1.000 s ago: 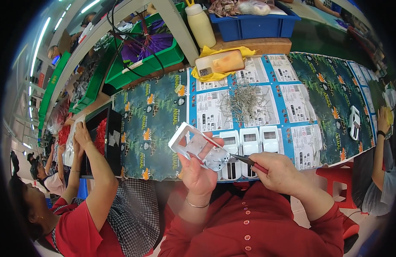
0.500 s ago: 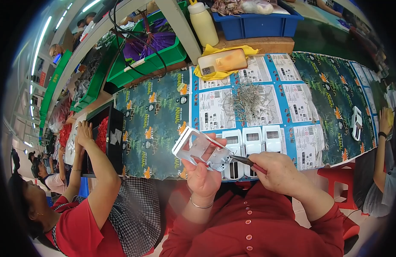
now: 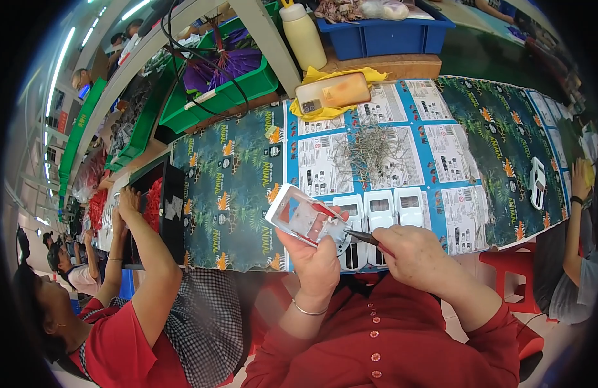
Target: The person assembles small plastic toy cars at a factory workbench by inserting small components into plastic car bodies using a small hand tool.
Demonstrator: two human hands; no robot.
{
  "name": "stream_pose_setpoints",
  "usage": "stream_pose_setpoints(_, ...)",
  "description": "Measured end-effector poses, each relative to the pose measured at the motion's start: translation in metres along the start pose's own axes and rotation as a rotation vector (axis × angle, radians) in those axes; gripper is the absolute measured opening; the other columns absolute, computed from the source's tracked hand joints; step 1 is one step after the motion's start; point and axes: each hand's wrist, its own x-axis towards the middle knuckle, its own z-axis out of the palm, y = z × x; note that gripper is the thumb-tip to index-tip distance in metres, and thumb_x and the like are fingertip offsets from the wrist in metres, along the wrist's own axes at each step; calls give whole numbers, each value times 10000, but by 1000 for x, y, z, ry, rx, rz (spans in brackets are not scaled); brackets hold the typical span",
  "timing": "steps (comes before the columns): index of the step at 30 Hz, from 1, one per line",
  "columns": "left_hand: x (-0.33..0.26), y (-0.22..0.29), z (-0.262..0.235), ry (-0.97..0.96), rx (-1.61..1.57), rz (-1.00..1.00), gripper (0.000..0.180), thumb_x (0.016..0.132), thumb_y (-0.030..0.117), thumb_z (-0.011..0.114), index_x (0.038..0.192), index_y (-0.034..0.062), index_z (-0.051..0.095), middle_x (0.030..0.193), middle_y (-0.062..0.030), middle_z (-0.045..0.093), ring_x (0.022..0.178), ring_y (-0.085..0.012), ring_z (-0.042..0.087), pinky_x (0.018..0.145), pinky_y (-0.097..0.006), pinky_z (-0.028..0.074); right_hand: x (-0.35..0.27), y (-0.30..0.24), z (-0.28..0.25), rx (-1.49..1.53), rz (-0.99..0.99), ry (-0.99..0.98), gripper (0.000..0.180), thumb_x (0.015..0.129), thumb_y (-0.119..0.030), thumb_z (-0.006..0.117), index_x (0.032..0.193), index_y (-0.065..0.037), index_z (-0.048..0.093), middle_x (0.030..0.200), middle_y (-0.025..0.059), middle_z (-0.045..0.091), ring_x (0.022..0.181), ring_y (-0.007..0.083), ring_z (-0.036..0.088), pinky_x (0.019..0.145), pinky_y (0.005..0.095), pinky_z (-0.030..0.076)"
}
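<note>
My left hand (image 3: pixel 316 271) grips a white plastic toy car body shell (image 3: pixel 281 205), tilted so its open underside faces up. Red shows through its window openings. My right hand (image 3: pixel 412 257) is closed around pliers (image 3: pixel 362 237) with dark jaws and red handles. The jaw tips are at the shell's right end, close to my left fingers; whether they pinch anything there is too small to tell. Behind my hands, several similar white shells (image 3: pixel 380 211) lie side by side. Farther back sits a loose heap of thin metal wire pieces (image 3: pixel 376 154).
Printed sheets cover the table (image 3: pixel 231 194). At the back are a phone (image 3: pixel 341 92) on a yellow cloth (image 3: pixel 376 74), a cream bottle (image 3: pixel 303 37) and a blue bin (image 3: pixel 389 39). Another white shell (image 3: pixel 537 184) lies right. Left, a co-worker's hands (image 3: pixel 125 202) are by a black box (image 3: pixel 176 223).
My left hand has turned the shell, bringing its inside more into view, and its thumb has shifted toward the shell's right end. The pliers have moved slightly left along with my right hand.
</note>
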Motion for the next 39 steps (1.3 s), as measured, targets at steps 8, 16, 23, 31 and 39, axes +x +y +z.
stream_pose_setpoints(8, -8, -16, -9, -119, 345, 142, 792, 683, -184, 347, 1403, 76, 145, 1210, -164, 442, 1072, -256, 545, 932, -450, 483, 7, -11, -13, -393, -174, -11, 138, 686, -92, 606, 807, -40, 562, 667, 80, 581, 604, 228, 615, 527, 344, 497)
stream_pose_setpoints(16, -13, -18, -9, -191, 413, 208, 784, 676, -192, 342, 1393, 68, 157, 1202, -153, 437, 1051, -252, 556, 917, -416, 492, 15, -14, -27, -502, -275, -87, 108, 696, -116, 585, 768, -48, 540, 642, 69, 555, 599, 210, 579, 524, 326, 470)
stream_pose_setpoints(23, -14, -20, -13, -205, 454, 190, 781, 678, -196, 344, 1391, 63, 156, 1231, -156, 421, 1067, -261, 553, 913, -412, 498, 16, -14, -27, -515, -289, -71, 86, 685, -138, 609, 715, -64, 577, 639, 70, 598, 586, 193, 610, 511, 309, 485)
stream_pose_setpoints(31, -19, -16, -13, -289, 444, 170, 744, 669, -203, 357, 1373, -7, 219, 1259, -162, 412, 1192, -252, 471, 1029, -371, 376, 21, -9, -34, -459, -312, -156, 83, 708, -121, 609, 735, -43, 599, 649, 86, 616, 591, 212, 630, 525, 325, 500)
stream_pose_setpoints(39, -5, -8, -16, -247, 377, 114, 732, 694, -187, 373, 1376, 31, 224, 1195, -149, 471, 1067, -235, 540, 938, -377, 456, 18, -4, -28, -362, -252, -102, 47, 705, -85, 602, 729, -47, 591, 673, 104, 612, 645, 251, 638, 563, 353, 507)
